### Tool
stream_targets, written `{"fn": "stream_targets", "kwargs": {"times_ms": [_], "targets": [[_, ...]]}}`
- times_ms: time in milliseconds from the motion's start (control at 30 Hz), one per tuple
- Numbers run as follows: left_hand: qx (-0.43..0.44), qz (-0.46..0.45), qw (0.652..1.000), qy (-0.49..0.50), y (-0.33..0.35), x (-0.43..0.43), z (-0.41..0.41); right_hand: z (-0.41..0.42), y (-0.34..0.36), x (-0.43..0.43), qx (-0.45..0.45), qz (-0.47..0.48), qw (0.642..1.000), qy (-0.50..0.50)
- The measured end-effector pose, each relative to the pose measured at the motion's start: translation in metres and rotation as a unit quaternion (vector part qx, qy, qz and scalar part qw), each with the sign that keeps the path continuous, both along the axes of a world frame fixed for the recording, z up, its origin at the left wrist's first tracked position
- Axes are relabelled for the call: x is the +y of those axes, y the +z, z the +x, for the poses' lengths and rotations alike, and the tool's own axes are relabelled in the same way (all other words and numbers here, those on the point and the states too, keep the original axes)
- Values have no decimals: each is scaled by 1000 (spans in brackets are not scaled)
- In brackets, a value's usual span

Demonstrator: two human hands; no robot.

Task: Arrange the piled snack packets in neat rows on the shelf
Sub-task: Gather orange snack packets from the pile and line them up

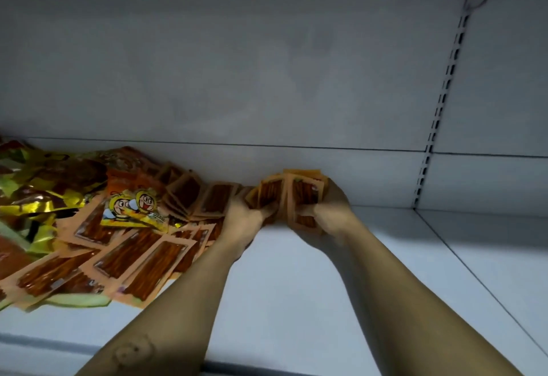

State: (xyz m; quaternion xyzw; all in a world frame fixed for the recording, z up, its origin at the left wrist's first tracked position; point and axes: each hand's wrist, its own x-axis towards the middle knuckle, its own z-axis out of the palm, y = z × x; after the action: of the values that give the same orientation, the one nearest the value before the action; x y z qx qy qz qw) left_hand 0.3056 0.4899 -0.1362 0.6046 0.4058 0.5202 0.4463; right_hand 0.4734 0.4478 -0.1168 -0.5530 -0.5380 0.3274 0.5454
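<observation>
A loose pile of orange snack packets (pixel 139 260) with brown sticks inside lies on the left of the white shelf (pixel 296 286). A yellow packet with cartoon bees (pixel 133 206) rests on top of the pile. Both my hands are at mid shelf near the back wall. My left hand (pixel 246 215) grips several upright orange packets (pixel 268 193). Beside it, my right hand (pixel 329 212) grips another upright bundle of orange packets (pixel 305 194). The two bundles touch each other. My fingers hide the lower parts of the bundles.
Gold and green foil packets (pixel 35 194) are heaped at the far left. The shelf's back wall (pixel 267 79) stands behind the hands. A slotted upright (pixel 439 108) and a seam in the shelf (pixel 474 272) are on the right.
</observation>
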Motion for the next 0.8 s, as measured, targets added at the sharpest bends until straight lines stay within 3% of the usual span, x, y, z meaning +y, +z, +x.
{"fn": "stream_targets", "kwargs": {"times_ms": [267,533,800], "targets": [[-40,16,999,26,7,-1,4,-5,-2,0,-62,-8,992,-106],[-62,-1,997,-39,24,-16,11,-9,27,-29,-109,17,975,-194],[-71,10,994,-88,46,-72,40,38,73,-111,-6,42,974,-223]]}}
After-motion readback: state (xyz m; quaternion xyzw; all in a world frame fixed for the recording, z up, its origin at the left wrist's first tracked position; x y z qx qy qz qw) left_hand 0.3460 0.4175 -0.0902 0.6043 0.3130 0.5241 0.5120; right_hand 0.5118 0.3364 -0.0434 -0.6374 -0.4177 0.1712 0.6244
